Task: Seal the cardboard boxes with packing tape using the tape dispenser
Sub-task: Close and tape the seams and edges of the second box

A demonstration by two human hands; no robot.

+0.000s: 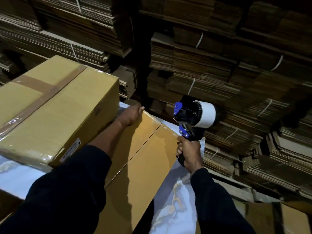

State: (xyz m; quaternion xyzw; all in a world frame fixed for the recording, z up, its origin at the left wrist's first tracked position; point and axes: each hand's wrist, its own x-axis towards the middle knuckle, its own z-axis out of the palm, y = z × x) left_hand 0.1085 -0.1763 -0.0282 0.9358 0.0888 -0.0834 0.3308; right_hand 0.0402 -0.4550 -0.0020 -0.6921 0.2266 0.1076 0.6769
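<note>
A brown cardboard box [143, 159] lies flat in front of me on the marbled table [175, 208], its centre seam running away from me. My left hand [130, 115] rests palm down on the box's far left corner, fingers over the edge. My right hand [189, 154] grips the handle of a blue and black tape dispenser [190, 119] with a white tape roll, held just off the box's far right corner. A taller box [55, 112] with tape strips across its top stands to the left.
Tall stacks of flattened cardboard [219, 68], bundled with white straps, fill the background and the right side. Another cardboard box [293, 222] sits low at the bottom right. The table's right edge runs just past my right arm.
</note>
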